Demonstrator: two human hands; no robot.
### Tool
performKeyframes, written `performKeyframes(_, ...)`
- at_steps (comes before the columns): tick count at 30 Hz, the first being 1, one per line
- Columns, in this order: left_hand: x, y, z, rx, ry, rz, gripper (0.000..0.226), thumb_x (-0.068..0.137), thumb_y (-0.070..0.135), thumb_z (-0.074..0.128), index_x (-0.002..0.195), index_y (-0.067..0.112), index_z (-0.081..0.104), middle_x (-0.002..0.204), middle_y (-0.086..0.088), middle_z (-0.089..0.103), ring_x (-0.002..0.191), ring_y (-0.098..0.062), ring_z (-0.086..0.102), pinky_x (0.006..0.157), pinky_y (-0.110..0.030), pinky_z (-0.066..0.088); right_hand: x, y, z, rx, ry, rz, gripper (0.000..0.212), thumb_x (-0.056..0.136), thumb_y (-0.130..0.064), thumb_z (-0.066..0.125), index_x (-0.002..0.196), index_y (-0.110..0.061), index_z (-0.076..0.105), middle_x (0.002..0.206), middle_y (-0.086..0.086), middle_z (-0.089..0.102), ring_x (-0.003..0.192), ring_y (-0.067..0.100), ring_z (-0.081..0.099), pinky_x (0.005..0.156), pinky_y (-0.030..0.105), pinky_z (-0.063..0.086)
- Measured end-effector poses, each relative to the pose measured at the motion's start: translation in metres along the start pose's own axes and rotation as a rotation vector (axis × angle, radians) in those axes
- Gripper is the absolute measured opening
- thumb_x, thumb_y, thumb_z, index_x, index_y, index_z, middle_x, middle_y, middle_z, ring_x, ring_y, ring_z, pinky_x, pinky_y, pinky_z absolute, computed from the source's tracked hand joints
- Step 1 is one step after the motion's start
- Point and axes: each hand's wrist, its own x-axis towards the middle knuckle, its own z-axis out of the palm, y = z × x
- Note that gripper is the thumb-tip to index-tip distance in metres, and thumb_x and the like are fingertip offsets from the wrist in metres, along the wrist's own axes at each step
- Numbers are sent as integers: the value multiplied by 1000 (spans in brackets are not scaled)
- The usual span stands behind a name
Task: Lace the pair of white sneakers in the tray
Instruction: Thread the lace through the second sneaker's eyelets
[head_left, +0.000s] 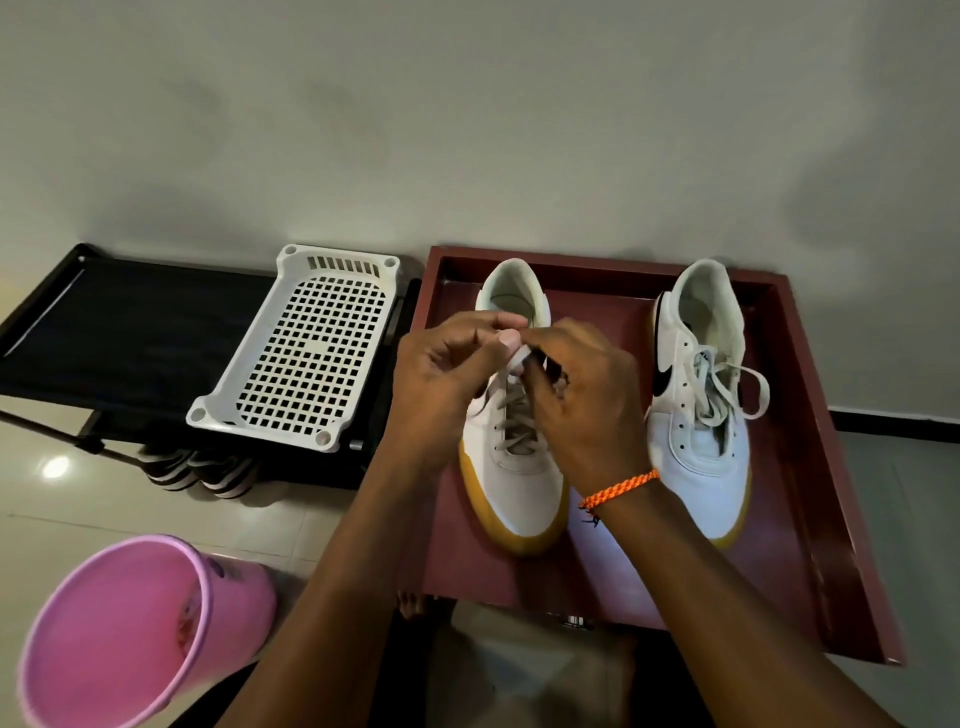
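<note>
Two white sneakers with tan soles stand in a dark red tray (810, 415), toes toward me. The left sneaker (519, 478) has grey lace (511, 415) crossed through its lower eyelets. Above its tongue my left hand (452, 374) and my right hand (587, 395) meet, each pinching the white lace end between fingertips. An orange braided band circles my right wrist. The right sneaker (701, 415) has a black logo and its lace lies in a loose loop (748, 384) over the side.
A white perforated plastic basket (306, 358) lies on a black shoe rack (119, 332) left of the tray, with striped sandals (202, 470) under it. A pink bucket (135, 634) stands at the lower left on the tiled floor. A wall runs behind.
</note>
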Motion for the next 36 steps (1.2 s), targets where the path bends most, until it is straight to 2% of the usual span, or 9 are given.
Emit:
performKeyframes(2,-1,1,1,11,3,-28,33,105,19,61,83,1,77,94,-10,78,100,-36,74,89,-40,57,4,0,-5,16,134,-10,15,97,-5,70,109,-6,79,94,6,72,87,23,68,76,30,52)
performKeyframes(7,-3,10,5,-17,3,-98,42,111,21,53,76,2,67,80,-15,72,68,-16,60,73,-33,46,15,5,-19,226,396,147,13,100,-13,72,103,-4,80,90,6,75,85,13,71,78,24,52)
performKeyframes(12,1,18,-6,-297,265,-125,37,106,29,55,77,7,56,65,-14,53,58,-26,58,51,-31,44,21,24,-22,520,550,472,18,98,-25,76,102,-9,82,76,2,72,68,15,66,68,35,54)
performKeyframes(16,6,8,-18,-131,568,-198,37,109,25,56,74,15,64,53,-2,42,39,-15,37,44,-35,45,23,31,-23,662,607,603,18,97,-14,74,101,3,78,67,7,63,52,16,51,51,25,45)
performKeyframes(19,6,-8,-26,200,705,-325,30,95,24,54,69,19,68,61,-3,59,47,-24,58,60,-52,62,23,30,-19,740,562,628,17,97,-9,73,101,7,76,66,4,64,52,16,52,49,25,45)
performKeyframes(22,3,-12,-22,568,616,-208,21,95,26,55,85,20,73,79,2,72,73,-18,70,78,-46,60,21,22,-16,835,304,608,14,96,-7,73,100,6,76,70,8,67,55,17,55,51,26,48)
performKeyframes(25,2,-3,-1,404,255,87,18,107,9,55,106,13,72,100,3,74,97,-12,70,87,-30,55,17,14,-11,878,-18,557,11,97,-8,72,99,1,78,74,11,69,60,18,58,53,27,50)
performKeyframes(27,0,2,14,189,41,118,23,111,3,48,120,6,69,112,-6,74,107,-21,72,92,-33,58,15,14,-7,775,-124,460,9,97,-8,73,100,-5,80,77,6,75,64,15,65,59,27,52)
performKeyframes(36,3,-20,14,397,101,-57,13,103,27,71,104,20,82,97,10,79,96,-4,74,88,-31,59,12,26,-8,523,-25,430,9,92,-3,75,92,-12,79,75,4,76,65,24,74,62,42,64)
